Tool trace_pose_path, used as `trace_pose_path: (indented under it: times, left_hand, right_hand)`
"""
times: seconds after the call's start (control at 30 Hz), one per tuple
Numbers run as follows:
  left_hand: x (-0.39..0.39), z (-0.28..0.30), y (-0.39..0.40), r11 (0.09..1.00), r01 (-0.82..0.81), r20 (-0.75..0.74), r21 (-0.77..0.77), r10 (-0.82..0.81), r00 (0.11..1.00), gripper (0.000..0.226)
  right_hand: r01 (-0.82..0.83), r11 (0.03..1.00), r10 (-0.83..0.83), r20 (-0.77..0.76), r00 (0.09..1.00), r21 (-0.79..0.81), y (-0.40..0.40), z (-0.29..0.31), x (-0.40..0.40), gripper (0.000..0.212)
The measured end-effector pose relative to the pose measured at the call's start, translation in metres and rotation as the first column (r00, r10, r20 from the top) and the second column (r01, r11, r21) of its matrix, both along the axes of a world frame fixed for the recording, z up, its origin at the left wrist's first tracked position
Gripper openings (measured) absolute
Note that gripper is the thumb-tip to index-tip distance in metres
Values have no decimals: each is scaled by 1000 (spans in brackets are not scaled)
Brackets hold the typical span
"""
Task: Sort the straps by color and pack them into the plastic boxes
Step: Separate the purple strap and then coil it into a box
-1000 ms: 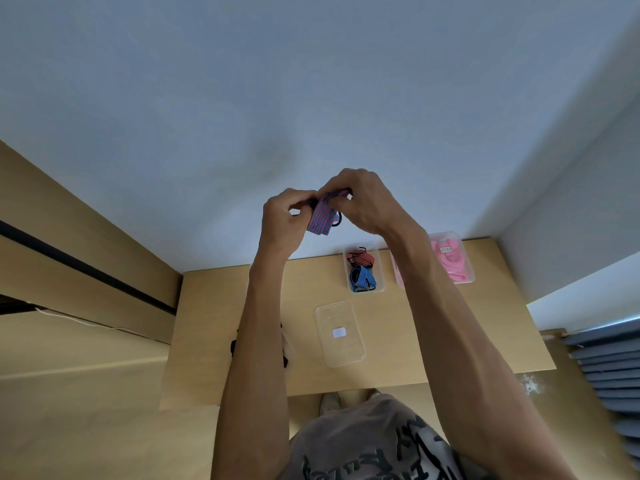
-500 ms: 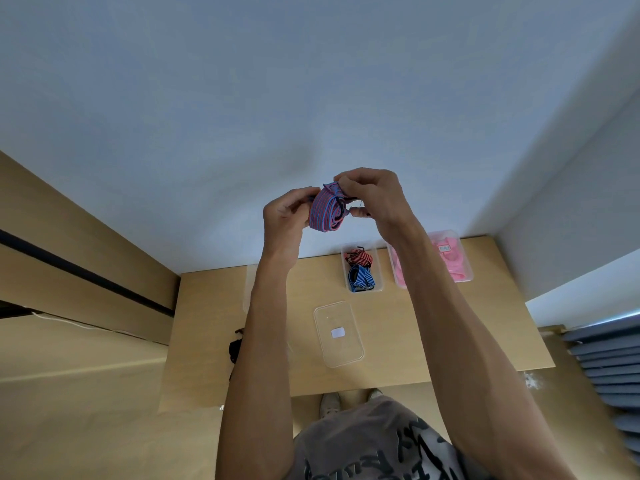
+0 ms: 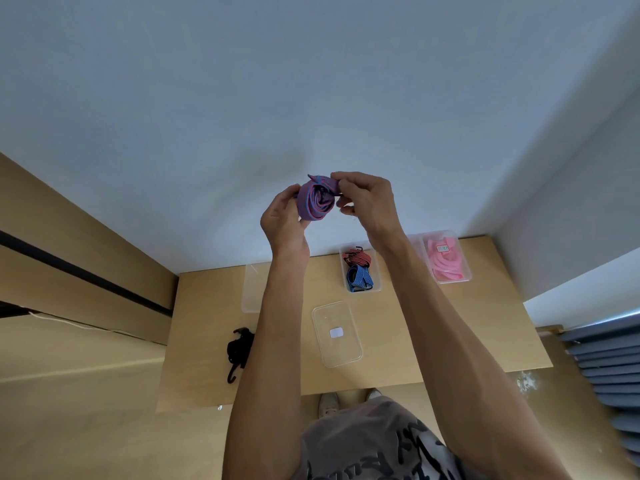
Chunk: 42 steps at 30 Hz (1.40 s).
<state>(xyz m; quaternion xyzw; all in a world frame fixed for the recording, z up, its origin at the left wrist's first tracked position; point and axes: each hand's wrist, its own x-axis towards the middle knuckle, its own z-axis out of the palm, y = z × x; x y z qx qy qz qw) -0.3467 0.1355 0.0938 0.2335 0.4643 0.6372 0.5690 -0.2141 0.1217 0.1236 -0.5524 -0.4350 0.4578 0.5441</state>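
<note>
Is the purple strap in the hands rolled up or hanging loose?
Rolled up. The purple strap forms a tight coil with spiral layers visible, gripped between the left hand and the right hand; no loose end hangs down.

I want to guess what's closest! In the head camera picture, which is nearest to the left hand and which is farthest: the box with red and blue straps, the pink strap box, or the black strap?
1. Red and blue strap box, right of the left hand.
2. Black strap, lower left on the table.
3. Pink strap box, far right.
</note>
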Motion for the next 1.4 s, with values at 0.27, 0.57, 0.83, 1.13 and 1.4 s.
trace_pose_path:
  times: [0.27, 0.57, 0.83, 1.13, 1.4]
  left_hand:
    - [1, 4, -4, 996, 88, 73, 18, -89, 993, 25]
    - [-10, 9, -4, 916, 366, -212, 165, -330, 920, 38]
    - [0, 12, -7, 875, 462, -195, 143, -433, 880, 22]
    - [7, 2, 2, 987, 139, -14, 85, -138, 990, 30]
    - [12, -10, 3, 997, -56, -193, 57, 66, 979, 25]
  right_hand:
    - [128, 988, -126, -28, 992, 91, -2, -7, -10, 19]
    - [159, 979, -161, 1, 987, 127, 3, 0, 10, 16]
    - [50, 999, -51, -132, 990, -12, 8, 1, 9, 12]
    - [-125, 980, 111, -96, 989, -156, 0, -17, 5, 25]
    - [-279, 932, 287, -1, 958, -230, -3, -19, -1, 45]
